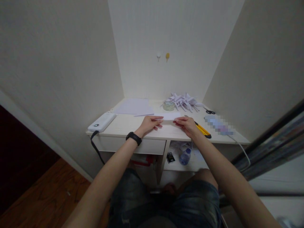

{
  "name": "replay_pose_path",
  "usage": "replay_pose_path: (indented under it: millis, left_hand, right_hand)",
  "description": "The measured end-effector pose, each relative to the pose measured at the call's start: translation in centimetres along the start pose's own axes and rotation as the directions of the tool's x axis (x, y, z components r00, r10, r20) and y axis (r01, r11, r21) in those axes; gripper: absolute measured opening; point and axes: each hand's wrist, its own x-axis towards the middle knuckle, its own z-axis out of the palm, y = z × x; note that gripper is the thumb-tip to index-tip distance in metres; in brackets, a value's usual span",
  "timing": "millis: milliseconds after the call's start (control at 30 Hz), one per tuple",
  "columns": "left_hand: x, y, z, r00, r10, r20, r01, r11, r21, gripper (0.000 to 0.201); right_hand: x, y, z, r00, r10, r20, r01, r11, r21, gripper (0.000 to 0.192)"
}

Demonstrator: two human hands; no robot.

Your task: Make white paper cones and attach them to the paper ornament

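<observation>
A small white sheet of paper (169,116) lies on the pale desk (123,126), folded into a narrow strip. My left hand (150,123), with a black band on its wrist, presses fingertips on the paper's left end. My right hand (187,124) holds down its right end, fingers pinching the near edge. Both hands rest on the desk top near the front edge.
A stack of white sheets (134,106) lies at the back left, a tape roll (168,105) and a pile of folded paper shapes (183,101) at the back. Scissors (210,111), a yellow-black tool (203,129), a white power bank (102,122). A bottle (185,156) sits on the shelf below.
</observation>
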Motion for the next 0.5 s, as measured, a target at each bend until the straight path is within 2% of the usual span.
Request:
replay_pose_path:
  millis: [100,300,500]
  left_hand:
    - [0.05,-0.07,0.1,1.0,0.014,-0.022,-0.013,1.0,0.027,0.028]
    - [0.2,-0.13,0.2,0.995,0.009,-0.097,-0.01,1.0,-0.007,0.021]
    - [0.13,0.01,0.2,0.992,0.008,-0.126,-0.017,0.997,-0.074,0.023]
  right_hand:
    - [-0.07,0.01,0.07,1.0,-0.001,0.0,0.001,1.0,0.001,0.036]
    - [-0.08,0.23,0.32,0.999,-0.009,-0.031,0.009,1.0,-0.002,0.035]
    - [-0.03,0.41,0.53,0.996,-0.018,-0.085,0.016,1.0,-0.024,0.031]
